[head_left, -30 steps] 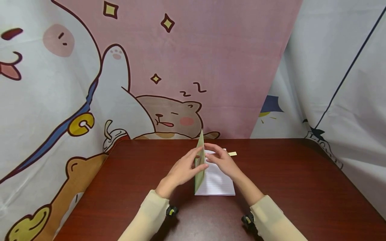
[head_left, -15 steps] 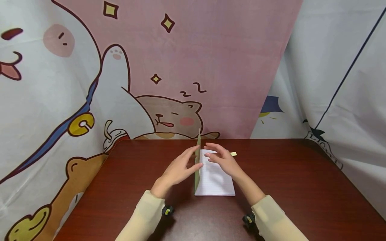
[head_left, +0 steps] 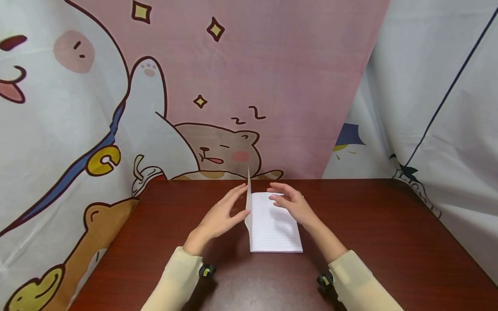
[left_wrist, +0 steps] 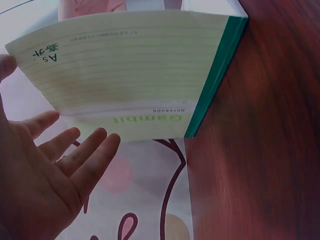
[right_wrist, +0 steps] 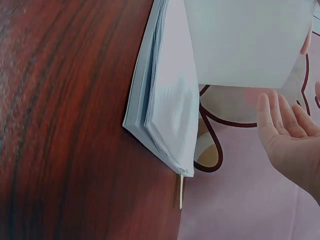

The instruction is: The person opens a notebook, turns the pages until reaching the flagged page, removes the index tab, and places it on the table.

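Note:
A notebook with lined white pages (head_left: pixel 274 229) lies on the table. Its pale green front cover (left_wrist: pixel 135 75) stands nearly upright along the left side, with a dark green spine (left_wrist: pixel 215 80) and "Gambit" lettering. My left hand (head_left: pixel 213 219) is at the cover's outer face, thumb and fingertips at or against its free edge, fingers extended. Over the right part of the page hovers my right hand (head_left: pixel 295 205), its fingers loosely bent and holding nothing. In the right wrist view, that hand (right_wrist: pixel 292 127) is apart from the page block (right_wrist: pixel 175 100).
The dark red-brown wooden table (head_left: pixel 369 233) extends on both sides of the notebook. A narrow pale strip (right_wrist: pixel 181 192) sticks out from the notebook's page edge. Behind the table hangs a pink and white cartoon cloth (head_left: pixel 295 86).
The cover has swung leftward from leaning over the page to about upright, and my left hand has moved left along with it. My right hand has shifted slightly to the right.

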Tool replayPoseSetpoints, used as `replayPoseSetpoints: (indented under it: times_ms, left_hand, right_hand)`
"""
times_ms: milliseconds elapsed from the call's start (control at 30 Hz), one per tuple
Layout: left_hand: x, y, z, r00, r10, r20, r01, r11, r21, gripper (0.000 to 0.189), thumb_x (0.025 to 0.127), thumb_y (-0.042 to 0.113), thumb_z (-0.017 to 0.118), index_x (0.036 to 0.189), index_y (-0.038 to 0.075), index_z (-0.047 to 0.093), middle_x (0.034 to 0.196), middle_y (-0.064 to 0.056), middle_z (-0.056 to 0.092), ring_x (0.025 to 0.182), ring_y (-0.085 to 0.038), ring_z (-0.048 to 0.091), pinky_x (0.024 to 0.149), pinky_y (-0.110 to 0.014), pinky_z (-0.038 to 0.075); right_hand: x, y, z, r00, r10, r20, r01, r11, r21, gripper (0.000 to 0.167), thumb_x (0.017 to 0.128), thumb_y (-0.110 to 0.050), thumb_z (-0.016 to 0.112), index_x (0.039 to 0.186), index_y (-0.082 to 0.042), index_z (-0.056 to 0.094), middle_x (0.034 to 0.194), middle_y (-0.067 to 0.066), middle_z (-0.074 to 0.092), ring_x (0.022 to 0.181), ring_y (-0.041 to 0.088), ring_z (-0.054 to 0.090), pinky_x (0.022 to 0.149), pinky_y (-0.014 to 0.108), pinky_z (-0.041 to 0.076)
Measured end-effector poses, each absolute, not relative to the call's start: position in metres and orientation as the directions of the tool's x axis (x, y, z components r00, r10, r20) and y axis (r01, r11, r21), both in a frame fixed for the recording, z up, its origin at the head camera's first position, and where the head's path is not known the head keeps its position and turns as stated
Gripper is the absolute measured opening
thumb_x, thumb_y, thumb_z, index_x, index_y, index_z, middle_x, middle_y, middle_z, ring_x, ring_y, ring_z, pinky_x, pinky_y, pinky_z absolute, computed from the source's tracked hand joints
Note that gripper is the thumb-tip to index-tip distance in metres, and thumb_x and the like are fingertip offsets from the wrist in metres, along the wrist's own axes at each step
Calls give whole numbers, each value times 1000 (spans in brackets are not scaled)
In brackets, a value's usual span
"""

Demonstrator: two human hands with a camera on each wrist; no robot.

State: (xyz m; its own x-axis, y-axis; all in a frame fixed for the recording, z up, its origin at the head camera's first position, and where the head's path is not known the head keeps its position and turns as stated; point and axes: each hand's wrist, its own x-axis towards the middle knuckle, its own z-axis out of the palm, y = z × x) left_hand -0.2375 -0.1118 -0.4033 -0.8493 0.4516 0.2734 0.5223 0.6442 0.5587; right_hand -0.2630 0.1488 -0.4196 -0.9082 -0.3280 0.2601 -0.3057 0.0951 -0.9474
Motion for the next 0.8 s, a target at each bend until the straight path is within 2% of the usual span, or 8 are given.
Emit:
replayPoseSetpoints:
  times_ms: [100, 200, 333, 567, 667, 800]
  left_hand:
    - [-237, -118, -404, -845, 450, 289, 531, 649, 545, 67, 97, 40, 61, 156, 33, 31, 163, 3, 31, 142, -23, 45, 106, -50, 47]
    - [-237, -125, -404, -836, 454, 308, 546, 643, 537, 66, 96, 36, 61, 156, 29, 33, 163, 2, 31, 141, -25, 46, 102, -50, 50]
    - [-237, -135, -404, -836, 448, 317, 548, 648, 528, 65, 96, 34, 59, 155, 25, 34, 163, 3, 30, 141, -27, 46, 102, -53, 49]
    - [-233, -154, -407, -847, 429, 313, 530, 658, 535, 66, 95, 28, 58, 156, 24, 34, 164, 1, 27, 141, -30, 45, 100, -58, 48]
    - [-232, -162, -409, -846, 429, 316, 533, 660, 530, 66, 94, 25, 58, 155, 22, 35, 165, -1, 25, 143, -32, 42, 100, -59, 47]
    - [-230, -172, -413, -844, 430, 319, 536, 667, 517, 66, 93, 22, 59, 155, 19, 36, 165, -3, 25, 146, -33, 37, 104, -60, 43]
  right_hand:
    - [-264, 151, -419, -911, -324, 256, -302, 100, -948, 43, 100, -8, 57, 140, 4, 49, 135, 33, 56, 115, 37, 64, 94, 38, 56]
    - [-264, 154, -418, -912, -317, 260, -308, 110, -945, 42, 100, -7, 56, 140, 6, 48, 133, 34, 56, 116, 40, 63, 95, 39, 56]
    - [-265, 157, -418, -916, -309, 256, -304, 121, -945, 42, 101, -9, 56, 140, 5, 48, 133, 34, 56, 117, 41, 62, 95, 39, 55]
    - [-268, 163, -420, -914, -319, 249, -296, 106, -949, 43, 102, -11, 56, 140, 5, 48, 135, 36, 55, 119, 43, 61, 98, 46, 52]
    - [-268, 165, -421, -916, -315, 247, -294, 113, -949, 42, 102, -13, 55, 140, 4, 48, 134, 34, 56, 118, 38, 63, 98, 44, 53]
    - [-268, 167, -421, -921, -305, 244, -295, 136, -946, 43, 102, -15, 56, 140, 2, 50, 132, 30, 59, 113, 22, 67, 96, 42, 54]
